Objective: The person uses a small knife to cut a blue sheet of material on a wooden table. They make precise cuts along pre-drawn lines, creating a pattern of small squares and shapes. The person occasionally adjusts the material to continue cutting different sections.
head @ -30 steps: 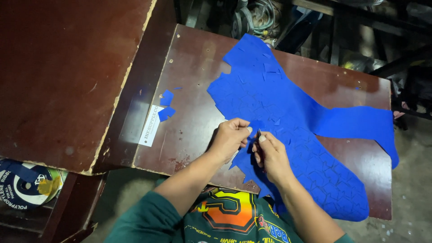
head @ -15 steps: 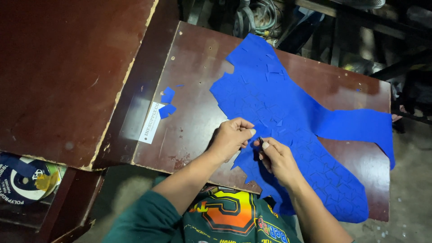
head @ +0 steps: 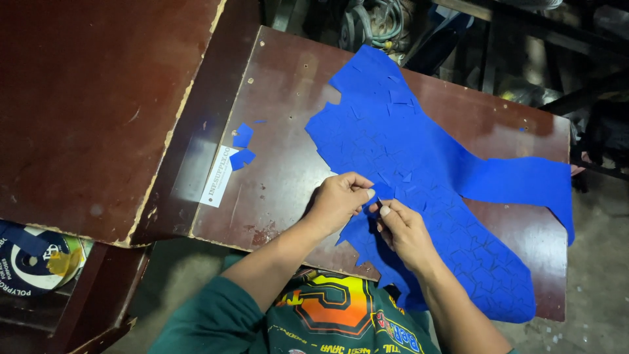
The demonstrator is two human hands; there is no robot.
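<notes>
A large blue sheet [head: 419, 151], scored all over with cut shapes, lies spread across a dark brown table [head: 288, 118]. My left hand [head: 337, 200] pinches the sheet's near left edge between thumb and fingers. My right hand [head: 403, 229] sits right beside it, fingertips gripping a small part of the same blue edge. The two hands almost touch at the fingertips. A few small blue cut pieces [head: 241, 147] lie apart on the table's left side.
A white paper label [head: 219, 177] lies near the table's left edge. A second, higher brown tabletop [head: 85, 98] fills the left. Cables and dark metal frames stand beyond the far edge. A round printed object [head: 29, 262] lies below at the lower left.
Both hands have stayed at the sheet's near edge, shifting slightly to the right. The fingertips have come closer together on the blue material.
</notes>
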